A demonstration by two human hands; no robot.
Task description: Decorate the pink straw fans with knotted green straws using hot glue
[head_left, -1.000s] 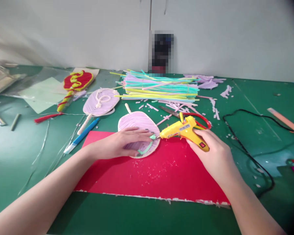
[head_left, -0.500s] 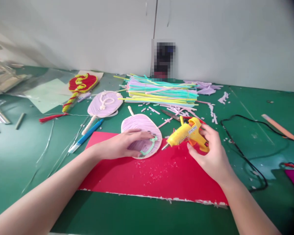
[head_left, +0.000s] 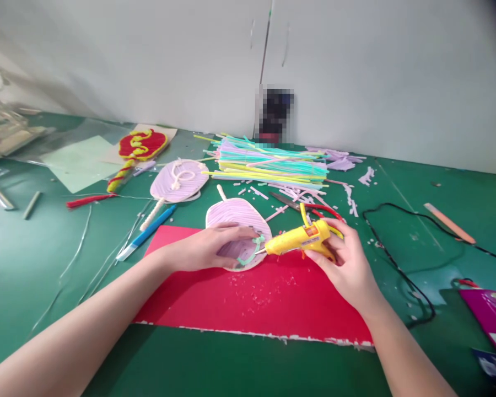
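My left hand (head_left: 209,247) rests on a lilac fan-shaped piece (head_left: 233,212) made of pipe cleaners with a pale rim and a short cream handle stub. Between its fingertips and thumb it pins a curved mint-green pipe cleaner (head_left: 251,255) against the fan. In my right hand (head_left: 347,262) is a yellow hot glue gun (head_left: 293,241), with a yellow glue stick poking up behind it. The metal nozzle points left and reaches the green pipe cleaner; whether glue comes out is too small to tell. Under the fan lies a red board (head_left: 248,309) with scraps on it.
Behind the fan lies a bundle of pastel pipe cleaners (head_left: 268,162), with cut bits and red-handled scissors (head_left: 289,201) nearby. A second lilac fan (head_left: 178,182), a red-and-yellow fan (head_left: 143,146) and a blue pen-like tool (head_left: 146,231) are left. A black cord (head_left: 391,259) curves at right.
My right hand has brought the glue gun left and turned it flatter, so its nozzle now meets the green pipe cleaner. My left hand stays on the fan. The view has shifted slightly.
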